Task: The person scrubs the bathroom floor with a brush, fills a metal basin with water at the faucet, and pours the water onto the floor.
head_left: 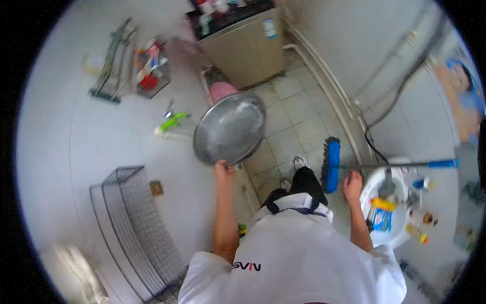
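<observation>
My left hand [224, 171] grips the near rim of a large round metal basin [230, 129], fingers wrapped over its edge. The basin is tilted, its wide grey face toward me, and partly covers a pink item [223, 91] behind it. Beside the white sink [365, 202], my right hand [353, 187] hangs with nothing visible in it, its fingers loosely extended. Close to that hand is a blue-headed brush [331, 164], whose long handle reaches right across the sink's far side.
A green-handled tap [173, 122] juts from the left wall, below a wire rack [152, 76] of bottles. A wire basket [139, 218] hangs lower left. A beige cabinet [245, 53] stands ahead on the tiled floor [298, 121]; pipes [324, 76] run along the right wall.
</observation>
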The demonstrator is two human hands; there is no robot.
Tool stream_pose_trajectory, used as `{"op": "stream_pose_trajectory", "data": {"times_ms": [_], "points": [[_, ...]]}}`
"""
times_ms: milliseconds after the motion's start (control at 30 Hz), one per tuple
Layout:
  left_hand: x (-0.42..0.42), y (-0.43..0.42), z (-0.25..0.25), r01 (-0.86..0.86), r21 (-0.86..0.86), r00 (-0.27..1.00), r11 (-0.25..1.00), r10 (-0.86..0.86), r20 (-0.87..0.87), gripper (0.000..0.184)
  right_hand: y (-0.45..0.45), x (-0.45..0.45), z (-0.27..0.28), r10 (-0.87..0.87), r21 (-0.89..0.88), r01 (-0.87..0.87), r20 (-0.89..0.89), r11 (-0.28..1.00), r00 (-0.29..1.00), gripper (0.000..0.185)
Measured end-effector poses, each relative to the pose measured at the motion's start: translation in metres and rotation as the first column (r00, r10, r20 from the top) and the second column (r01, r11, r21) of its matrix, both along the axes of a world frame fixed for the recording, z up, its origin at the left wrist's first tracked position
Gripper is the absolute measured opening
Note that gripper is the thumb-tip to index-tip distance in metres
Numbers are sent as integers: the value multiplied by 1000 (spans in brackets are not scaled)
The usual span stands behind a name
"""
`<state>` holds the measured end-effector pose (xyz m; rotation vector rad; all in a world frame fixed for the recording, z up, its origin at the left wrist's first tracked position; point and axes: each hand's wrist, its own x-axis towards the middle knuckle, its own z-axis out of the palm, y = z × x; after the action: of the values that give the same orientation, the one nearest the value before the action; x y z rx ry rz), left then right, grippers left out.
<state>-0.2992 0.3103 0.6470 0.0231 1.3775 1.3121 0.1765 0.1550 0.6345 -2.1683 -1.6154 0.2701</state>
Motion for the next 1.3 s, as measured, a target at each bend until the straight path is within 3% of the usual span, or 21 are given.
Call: {"op": "stream_pose_trajectory", "data": {"times_ms": [33, 133, 167, 200, 233, 267, 333, 467, 567, 633, 767, 833, 867, 900, 933, 1000, 1067, 1133, 1167, 1233, 1300], "points": [[1, 4, -9, -80, -139, 994, 987, 68, -88, 11, 18, -8, 6, -14, -16, 13, -41, 1000, 999, 26], [7, 6, -14, -158, -29, 987, 987, 157, -36, 10, 89, -41, 6, 22, -138, -67, -304, 988, 952, 23], [9, 8, -12, -187, -27, 982, 982, 186, -34, 10, 116, -60, 2, 48, -82, -96, -459, 992, 887, 25], [16, 7, -4, -182, -54, 983, 982, 181, -26, 9, 142, -72, -9, 64, -147, -211, -657, 966, 751, 37], [20, 9, 3, -175, -91, 985, 980, 175, -13, 9, 167, -97, 13, -92, -255, -293, -877, 922, 472, 45], [24, 13, 10, -203, -88, 979, 975, 203, -9, 9, 190, -127, 42, -289, -327, -408, -945, 852, 152, 54], [35, 20, 25, -226, -191, 974, 955, 222, -44, 11, 229, -169, 73, -458, -406, -508, -888, 760, 24, 73], [53, 26, 23, -324, -124, 944, 938, 312, -109, 14, 280, -229, 110, -557, -511, -557, -824, 655, 101, 68], [65, 36, 32, -308, -55, 951, 950, 308, -15, 25, 304, -250, 99, -445, -366, -752, -889, 548, 109, 68], [77, 40, 50, -371, -165, 928, 914, 357, -109, 38, 313, -258, 78, -450, -409, -675, -884, 614, 127, 44], [78, 35, 43, -386, -42, 918, 922, 379, -118, 46, 318, -253, 55, -397, -327, -716, -915, 617, 75, 33], [80, 31, 57, -348, -52, 930, 936, 351, 109, 49, 321, -248, 54, -439, -368, -660, -896, 655, 64, 30], [81, 28, 74, -353, -44, 928, 935, 355, 108, 49, 320, -243, 53, -433, -361, -664, -899, 654, 63, 30], [74, 26, 91, -346, 84, 692, 935, 315, -649, 51, 322, -242, 51, -431, -352, -672, -901, 651, 55, 30], [71, 24, 113, -255, 159, -9, 954, 162, -987, 52, 320, -240, 48, -434, -350, -679, -899, 645, 51, 30], [50, 55, 172, 24, 342, 184, 940, 332, -925, 55, 324, -235, 30, -390, -329, -714, -917, 619, 84, 30], [24, 107, 210, 147, 209, -232, 967, 239, -943, 54, 327, -233, 26, -337, -306, -753, -934, 583, 118, 30], [0, 152, 212, 176, 70, -427, 982, 141, -893, 49, 322, -235, 33, -389, -328, -695, -918, 640, 75, 28], [-6, 161, 205, 168, 77, -425, 983, 143, -894, 49, 321, -233, 33, -383, -327, -698, -920, 637, 82, 28], [-13, 171, 199, 116, -186, -486, 976, -108, -867, 47, 323, -232, 32, -431, -386, -676, -896, 628, 111, 29], [-21, 166, 199, 180, -282, -479, 942, -166, -862, 48, 324, -230, 29, -406, -340, -714, -910, 612, 86, 29]]}}
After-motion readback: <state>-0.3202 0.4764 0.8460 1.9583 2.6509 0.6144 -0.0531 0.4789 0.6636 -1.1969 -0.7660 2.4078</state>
